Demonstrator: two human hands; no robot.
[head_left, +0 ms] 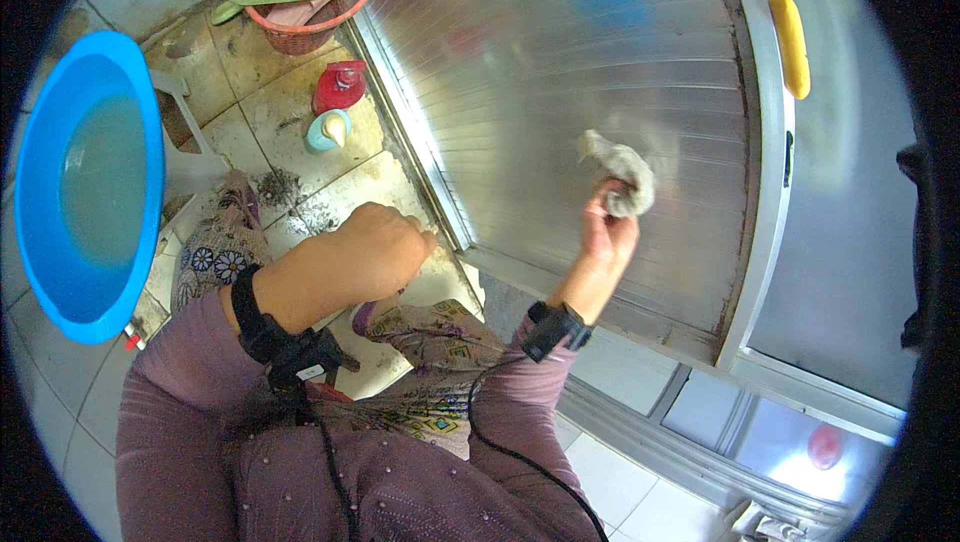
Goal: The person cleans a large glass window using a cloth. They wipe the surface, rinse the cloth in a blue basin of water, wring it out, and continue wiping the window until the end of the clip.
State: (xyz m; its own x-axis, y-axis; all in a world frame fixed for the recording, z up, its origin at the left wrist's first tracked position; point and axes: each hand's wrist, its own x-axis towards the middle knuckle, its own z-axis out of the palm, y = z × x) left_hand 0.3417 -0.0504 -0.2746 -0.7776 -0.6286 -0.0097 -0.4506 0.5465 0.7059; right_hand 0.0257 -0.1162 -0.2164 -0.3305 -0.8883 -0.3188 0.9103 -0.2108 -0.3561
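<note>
A greyish-white cloth [622, 170] is bunched in my right hand [610, 227], which presses it against the ribbed translucent door panel [560, 72]. The hand's fingers are closed around the lower end of the cloth. My left hand [385, 245] is curled like a fist near the lower end of the door's metal edge [425, 157]. Its fingertips are turned away, so whatever they may hold is hidden. Both wrists wear black straps with small devices.
At the left, a blue basin [150, 192] of cloudy water rests by a white plastic stool [195, 164]. A red bottle [338, 87], a light-blue bottle [322, 132] and an orange basket [300, 37] of slippers stand on dirty tiles. A yellow handle [789, 45] is on the door frame.
</note>
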